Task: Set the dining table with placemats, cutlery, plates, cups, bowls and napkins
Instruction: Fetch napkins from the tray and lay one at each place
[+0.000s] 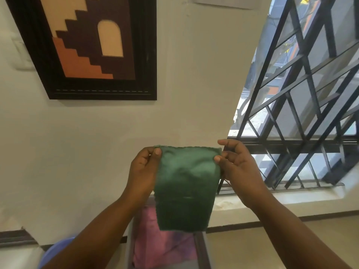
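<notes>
The dark green cloth napkin [186,183] hangs in mid-air between both hands, held by its two upper corners. The left hand [144,171] pinches the left corner between thumb and curled fingers; the right hand [236,167] pinches the right corner the same way — each grip narrow, closed on fabric. The napkin is soft and faintly sheened, roughly rectangular, with a finely scalloped top edge, and drapes loosely below. Under it sits a grey open-topped container [202,247] holding folded pink cloth [161,247] — possibly more napkins, though the view is blurred. A rounded blue plastic object [52,251] shows beside the container's left edge.
</notes>
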